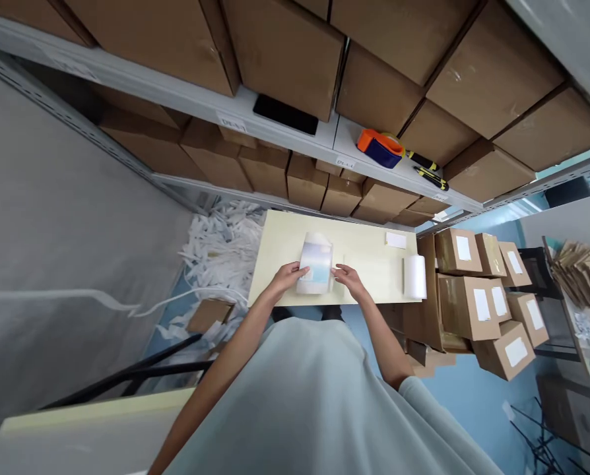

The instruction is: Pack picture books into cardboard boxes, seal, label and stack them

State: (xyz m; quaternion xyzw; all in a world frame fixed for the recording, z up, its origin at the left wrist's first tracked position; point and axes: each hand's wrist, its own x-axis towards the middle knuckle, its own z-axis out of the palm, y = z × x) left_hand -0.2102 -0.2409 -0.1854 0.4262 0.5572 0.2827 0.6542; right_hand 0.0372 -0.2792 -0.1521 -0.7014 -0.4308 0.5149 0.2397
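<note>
A small white and pale-blue packet in clear wrap (316,262) lies on the pale wooden table (369,277). My left hand (290,274) grips its left edge with the fingers curled on it. My right hand (347,278) touches its right edge, fingers resting against the wrap. Both hands sit near the table's front edge, directly ahead of my light grey shirt.
A white roll (415,276) and a white label (396,240) lie on the table's right side. Labelled cardboard boxes (478,297) are stacked to the right. Shelves behind hold brown boxes, a black phone (286,115) and an orange-blue tape dispenser (379,146). Shredded white paper (220,247) is piled at left.
</note>
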